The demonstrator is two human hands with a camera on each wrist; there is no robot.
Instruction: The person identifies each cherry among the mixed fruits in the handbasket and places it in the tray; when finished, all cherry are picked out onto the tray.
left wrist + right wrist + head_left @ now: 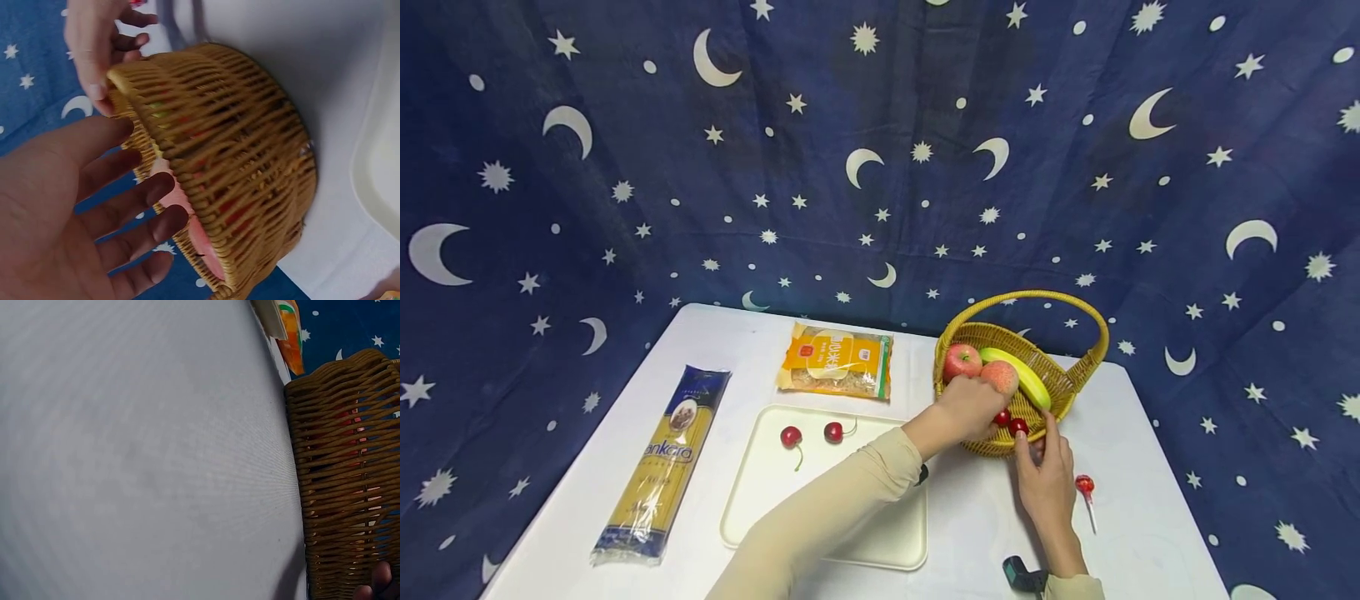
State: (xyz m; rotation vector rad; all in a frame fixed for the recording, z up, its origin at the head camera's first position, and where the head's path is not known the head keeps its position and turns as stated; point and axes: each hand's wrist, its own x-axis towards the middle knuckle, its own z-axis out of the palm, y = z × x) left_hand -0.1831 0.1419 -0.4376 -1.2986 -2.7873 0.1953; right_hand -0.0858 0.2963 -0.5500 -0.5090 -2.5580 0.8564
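The wicker basket [988,448] with a tall handle holds an apple [962,362], a peach [1000,377], a banana [1026,379] and two dark red cherries [1018,427]. My left hand [966,410] reaches over the basket's near left rim; in the left wrist view its fingers are loosely spread, nothing seen in them. At the near right rim, my right hand [1047,479] grips the basket, one finger over the edge and others against the outer wall. Two more stemmed cherries [791,437] lie on the cream tray [748,500], partly hidden under my left forearm.
A red lollipop [1084,485] lies right of my right hand. Behind the tray is an orange food packet [835,362], and a long blue and yellow pasta packet [662,467] lies at left. A dark starry cloth [880,167] hangs behind the white table [970,517].
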